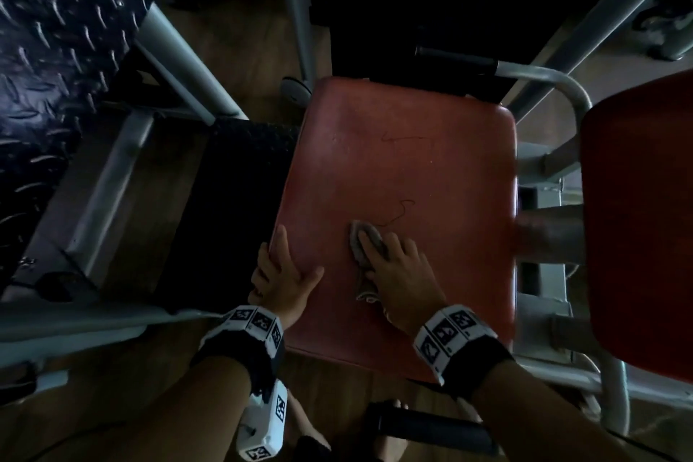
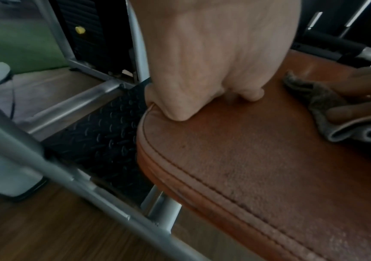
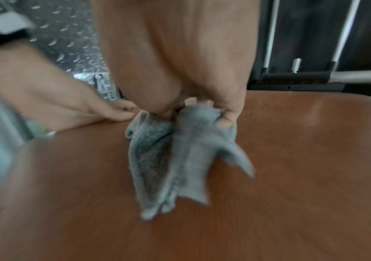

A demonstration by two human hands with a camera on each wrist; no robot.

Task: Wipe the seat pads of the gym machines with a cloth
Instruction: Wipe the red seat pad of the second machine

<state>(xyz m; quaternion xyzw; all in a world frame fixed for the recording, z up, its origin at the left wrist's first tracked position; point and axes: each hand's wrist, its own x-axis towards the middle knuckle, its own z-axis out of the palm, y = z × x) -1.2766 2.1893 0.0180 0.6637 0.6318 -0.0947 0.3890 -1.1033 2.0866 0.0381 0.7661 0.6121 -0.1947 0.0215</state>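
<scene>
A red seat pad fills the middle of the head view. A crumpled grey cloth lies on its near half. My right hand lies on top of the cloth with fingers stretched forward. In the right wrist view the cloth is bunched against the pad, pinched between thumb and fingers, with a loose tail trailing back under the palm. My left hand holds the pad's left edge, thumb on top and fingers hooked over the side. The cloth shows at the right of the left wrist view.
A second red pad stands close on the right. Grey steel frame tubes surround the seat. A black diamond-plate footplate is at far left, and black foam handles flank the pad. A weight stack with a yellow pin stands behind.
</scene>
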